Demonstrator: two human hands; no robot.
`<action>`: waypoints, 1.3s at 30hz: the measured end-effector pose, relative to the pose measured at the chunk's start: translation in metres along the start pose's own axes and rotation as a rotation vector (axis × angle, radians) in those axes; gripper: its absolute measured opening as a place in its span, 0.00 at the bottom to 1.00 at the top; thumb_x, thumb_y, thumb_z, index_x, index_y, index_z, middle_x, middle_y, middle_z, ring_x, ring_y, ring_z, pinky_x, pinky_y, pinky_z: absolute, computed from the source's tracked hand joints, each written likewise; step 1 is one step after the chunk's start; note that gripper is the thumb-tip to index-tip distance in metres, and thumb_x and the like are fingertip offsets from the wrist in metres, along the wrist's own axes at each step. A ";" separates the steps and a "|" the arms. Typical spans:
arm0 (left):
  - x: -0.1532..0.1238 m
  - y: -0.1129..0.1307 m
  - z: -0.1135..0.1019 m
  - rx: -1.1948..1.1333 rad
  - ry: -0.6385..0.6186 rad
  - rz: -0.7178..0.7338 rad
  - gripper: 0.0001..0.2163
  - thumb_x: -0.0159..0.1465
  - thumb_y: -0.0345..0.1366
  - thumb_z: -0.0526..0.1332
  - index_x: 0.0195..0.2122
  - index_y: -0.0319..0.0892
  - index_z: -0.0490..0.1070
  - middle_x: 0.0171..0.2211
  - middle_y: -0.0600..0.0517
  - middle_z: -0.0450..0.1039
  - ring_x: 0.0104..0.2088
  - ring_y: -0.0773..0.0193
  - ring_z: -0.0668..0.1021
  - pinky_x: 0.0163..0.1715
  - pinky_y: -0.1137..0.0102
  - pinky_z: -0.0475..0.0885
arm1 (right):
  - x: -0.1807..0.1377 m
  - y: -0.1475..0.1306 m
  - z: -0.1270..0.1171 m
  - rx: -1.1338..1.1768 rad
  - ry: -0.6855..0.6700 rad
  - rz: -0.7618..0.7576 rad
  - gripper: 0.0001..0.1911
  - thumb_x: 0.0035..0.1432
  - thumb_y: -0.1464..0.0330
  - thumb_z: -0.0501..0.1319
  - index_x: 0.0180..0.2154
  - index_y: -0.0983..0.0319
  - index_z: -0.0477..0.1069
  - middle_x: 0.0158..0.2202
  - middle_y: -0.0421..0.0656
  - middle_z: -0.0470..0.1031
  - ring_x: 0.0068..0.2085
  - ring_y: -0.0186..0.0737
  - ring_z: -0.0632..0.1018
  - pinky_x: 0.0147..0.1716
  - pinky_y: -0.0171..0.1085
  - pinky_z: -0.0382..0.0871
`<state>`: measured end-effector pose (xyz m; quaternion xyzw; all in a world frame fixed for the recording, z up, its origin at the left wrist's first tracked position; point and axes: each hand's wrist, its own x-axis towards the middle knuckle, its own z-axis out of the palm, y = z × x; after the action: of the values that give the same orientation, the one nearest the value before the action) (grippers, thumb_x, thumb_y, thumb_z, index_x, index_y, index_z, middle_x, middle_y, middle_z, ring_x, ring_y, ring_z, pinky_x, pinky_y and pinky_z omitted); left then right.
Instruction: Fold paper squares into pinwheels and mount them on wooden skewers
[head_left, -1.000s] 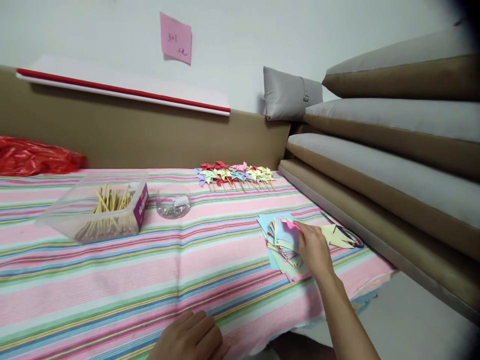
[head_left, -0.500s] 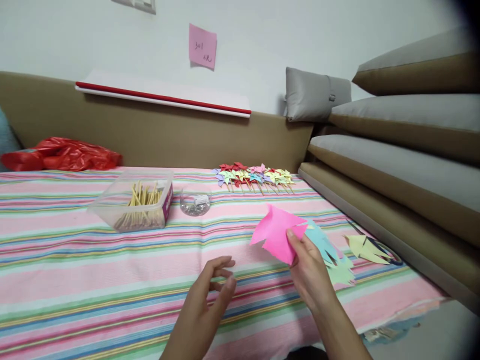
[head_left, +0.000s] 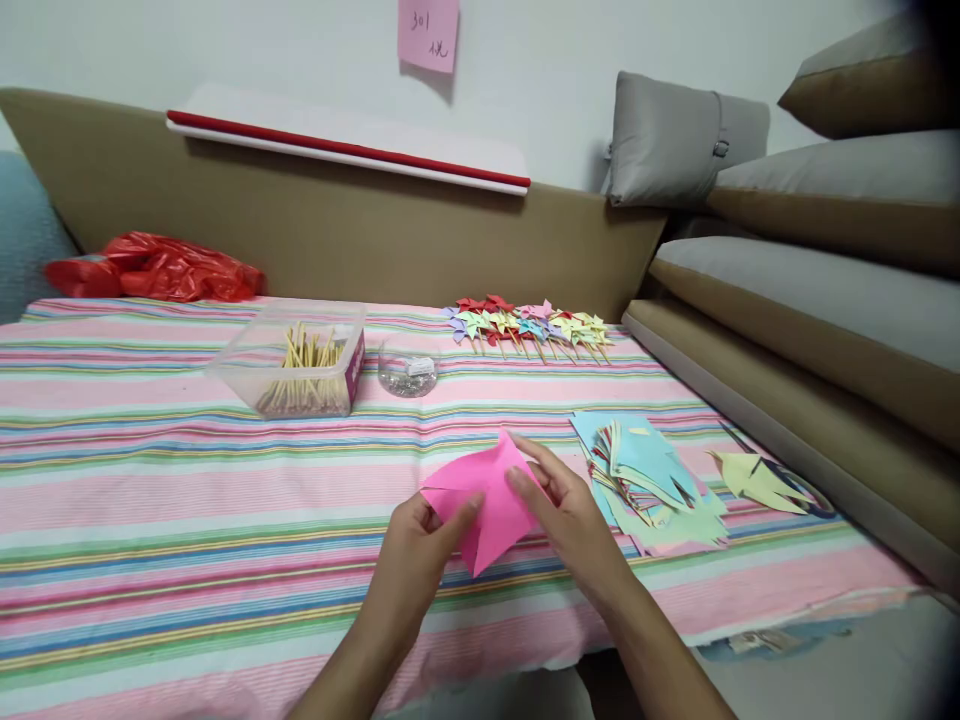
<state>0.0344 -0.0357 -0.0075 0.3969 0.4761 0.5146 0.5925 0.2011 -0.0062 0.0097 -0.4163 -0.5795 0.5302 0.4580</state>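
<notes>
A bright pink sheet of paper (head_left: 491,490) with slits cut in from its corners is held up over the striped cloth. My left hand (head_left: 424,545) pinches its lower left part, thumb on top and the other fingers underneath. On the right edge, my right hand (head_left: 559,505) grips the same sheet between thumb and fingers. To the right of my right hand lies a stack of cut paper sheets (head_left: 664,465) in blue, green and pink. Beside it, a yellow cut paper (head_left: 757,482) rests over dark-handled scissors (head_left: 817,505), partly hidden.
Several paper pinwheels on sticks (head_left: 529,328) lie at the back. A clear plastic box (head_left: 352,375) holds many thin sticks, next to a small round container (head_left: 407,372) of tiny metallic pieces. Stacked cushions (head_left: 810,300) border the right; a red plastic bag (head_left: 165,268) lies back left.
My left hand has reached the pink paper and now grips it. My right hand has brought the sheet left and turned it. The view has tipped downward.
</notes>
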 end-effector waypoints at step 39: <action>-0.008 0.010 0.006 0.082 0.067 0.136 0.12 0.58 0.44 0.70 0.35 0.41 0.76 0.26 0.54 0.75 0.27 0.65 0.73 0.28 0.73 0.68 | -0.017 0.009 0.016 -0.201 0.195 -0.120 0.10 0.61 0.58 0.64 0.32 0.57 0.76 0.52 0.46 0.68 0.57 0.48 0.70 0.53 0.42 0.67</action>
<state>0.0375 -0.0420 0.0043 0.4349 0.4884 0.5467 0.5230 0.1896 -0.0251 -0.0009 -0.4744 -0.6062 0.3981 0.4990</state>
